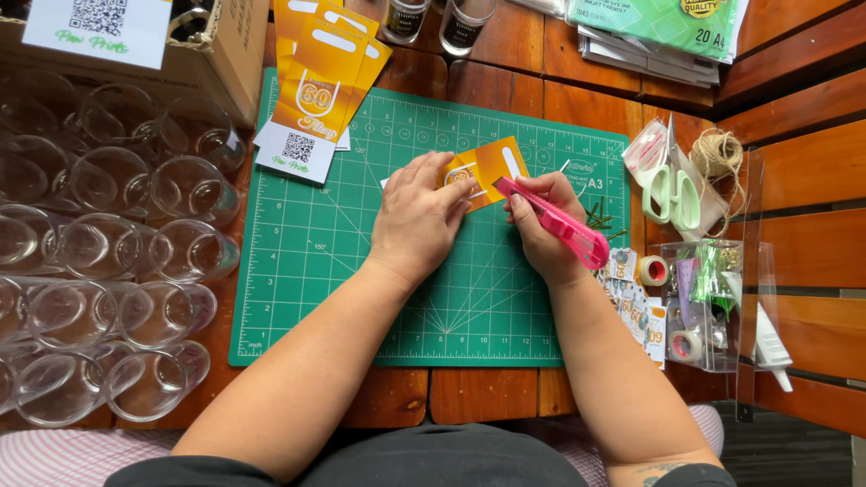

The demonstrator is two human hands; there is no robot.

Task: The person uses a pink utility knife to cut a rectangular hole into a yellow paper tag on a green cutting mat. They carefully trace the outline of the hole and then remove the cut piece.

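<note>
a small orange and white paper hang tag (487,169) with a slot cut near its top lies at a slant on the upper middle of a green gridded cutting mat (361,271), which covers a reddish wooden slatted tabletop (794,162). the left hand (417,219) lies flat, palm down, fingers together, pressing the tag's lower left part onto the mat; only the tag's upper right half shows past the fingertips. the right hand (544,225) is clenched around a pink plastic utility knife (555,221), whose tip touches the tag's right edge just beside the left fingertips, while the handle runs down and to the right past the wrist. a fanned stack of matching orange tags (317,86) rests on the mat's upper left corner, well apart from both hands. rows of clear plastic cups (108,261) lie on their sides along the left of the tabletop, beside a cardboard box (230,45). to the right of the mat sit pale green-handled scissors (672,194), a ball of natural twine (717,153), small rolls of tape (652,271) and a clear plastic organiser box (713,307) holding small craft items. a green pack of paper sheets (658,22) lies at the top right.
</note>
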